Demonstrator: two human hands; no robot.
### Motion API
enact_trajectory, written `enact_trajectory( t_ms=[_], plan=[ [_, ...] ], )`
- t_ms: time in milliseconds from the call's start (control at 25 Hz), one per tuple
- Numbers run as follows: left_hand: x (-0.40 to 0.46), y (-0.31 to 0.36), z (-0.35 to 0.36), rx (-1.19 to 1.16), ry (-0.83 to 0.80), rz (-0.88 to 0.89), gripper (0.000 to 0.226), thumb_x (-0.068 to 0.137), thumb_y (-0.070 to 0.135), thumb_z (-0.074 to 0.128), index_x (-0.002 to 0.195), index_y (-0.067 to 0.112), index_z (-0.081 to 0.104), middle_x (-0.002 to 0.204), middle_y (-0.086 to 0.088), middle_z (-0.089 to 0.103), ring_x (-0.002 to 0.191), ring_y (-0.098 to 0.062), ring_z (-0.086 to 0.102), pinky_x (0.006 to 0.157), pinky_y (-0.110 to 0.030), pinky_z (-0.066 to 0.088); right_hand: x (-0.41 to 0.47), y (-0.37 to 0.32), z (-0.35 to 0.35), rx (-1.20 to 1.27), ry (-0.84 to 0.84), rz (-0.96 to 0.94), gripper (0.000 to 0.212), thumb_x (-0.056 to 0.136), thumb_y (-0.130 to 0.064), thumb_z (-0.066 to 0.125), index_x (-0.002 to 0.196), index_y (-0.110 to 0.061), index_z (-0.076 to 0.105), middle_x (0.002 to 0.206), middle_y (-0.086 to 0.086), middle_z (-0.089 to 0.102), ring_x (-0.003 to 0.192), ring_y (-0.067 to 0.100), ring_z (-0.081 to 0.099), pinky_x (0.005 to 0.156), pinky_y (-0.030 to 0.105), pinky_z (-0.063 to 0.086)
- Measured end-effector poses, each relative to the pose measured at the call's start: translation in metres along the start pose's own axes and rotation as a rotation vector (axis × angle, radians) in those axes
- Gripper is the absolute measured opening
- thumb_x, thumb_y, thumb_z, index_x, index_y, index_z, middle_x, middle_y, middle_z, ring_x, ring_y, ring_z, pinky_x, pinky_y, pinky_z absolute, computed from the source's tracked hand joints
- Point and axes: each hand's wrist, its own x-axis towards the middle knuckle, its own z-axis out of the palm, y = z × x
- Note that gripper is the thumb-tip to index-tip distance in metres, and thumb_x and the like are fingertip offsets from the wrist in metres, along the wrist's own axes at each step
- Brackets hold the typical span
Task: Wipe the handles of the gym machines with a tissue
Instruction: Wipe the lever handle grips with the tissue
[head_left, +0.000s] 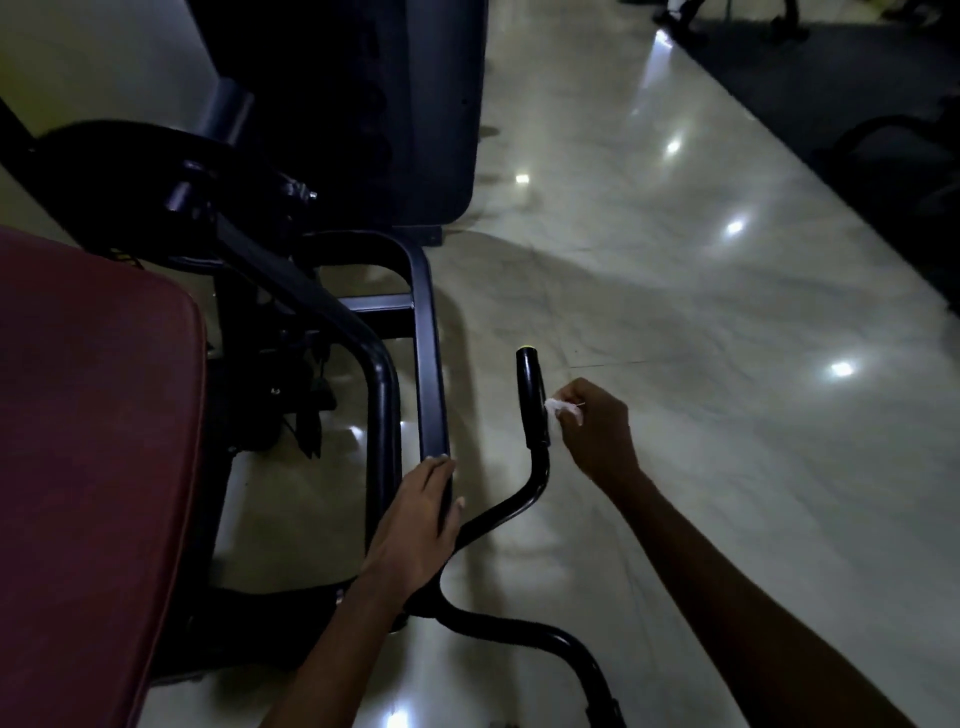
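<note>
Black handle (533, 397) stood upright on a curved bar. Small white crumpled tissue (560, 407) sat pinched at the fingertips (566, 415), touching the grip's side.

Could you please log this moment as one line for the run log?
step: wiping handle grip | right hand: pinches tissue at grip | left hand: rests on frame bar
</note>
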Motion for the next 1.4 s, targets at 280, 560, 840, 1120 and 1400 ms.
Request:
enact_trajectory(
  t_ms=[280,560,840,1120,1400],
  plan=[
    [-0.034,0.002,-0.017,0.043,-0.157,0.099,0.051,0.092,0.029,0.048,0.139,0.009,0.044,0.141,-0.008,0.046,0.132,-0.024,0.041,0.108,-0.025,0.029,-0.053,-0.023,-0.023,-0.134,-0.006,-0.044,0.006,0.090,-0.012,0.059,0.091,-0.014,0.064,0.078,0.006,0.070,0.072,0.024,0.066,0.064,0.038,0.052],
    [-0.054,0.028,-0.029,0.063,-0.214,0.208,0.052,0.094,0.024,0.055,0.142,0.011,0.040,0.145,-0.004,0.041,0.136,-0.019,0.035,0.108,-0.018,0.019,-0.125,-0.026,-0.046,-0.241,-0.069,0.030,0.013,0.090,-0.012,0.058,0.097,-0.012,0.068,0.093,0.006,0.072,0.085,0.024,0.068,0.071,0.038,0.054],
    [-0.086,0.058,-0.030,0.099,-0.323,0.303,0.054,0.097,0.033,0.048,0.146,0.016,0.034,0.151,-0.001,0.031,0.141,-0.016,0.027,0.110,-0.017,0.015,-0.188,-0.031,-0.071,-0.289,-0.095,0.139,0.015,0.092,-0.017,0.054,0.098,-0.013,0.067,0.098,0.007,0.070,0.088,0.026,0.064,0.072,0.034,0.052],
    [-0.088,0.071,-0.035,0.141,-0.394,0.454,0.055,0.098,0.041,0.040,0.147,0.018,0.030,0.152,0.000,0.028,0.141,-0.017,0.026,0.114,-0.024,0.022,-0.225,-0.029,-0.097,-0.287,-0.044,0.234,0.014,0.093,-0.018,0.052,0.097,-0.015,0.065,0.094,0.004,0.069,0.085,0.026,0.064,0.070,0.032,0.050],
    [-0.070,0.058,-0.033,0.237,-0.515,0.739,0.056,0.092,0.043,0.034,0.139,0.015,0.041,0.142,-0.003,0.045,0.130,-0.021,0.046,0.103,-0.030,0.043,-0.260,-0.038,-0.087,-0.350,0.028,0.371,0.020,0.092,-0.017,0.052,0.106,-0.016,0.065,0.107,0.005,0.068,0.098,0.025,0.064,0.075,0.027,0.047]
  ],
)
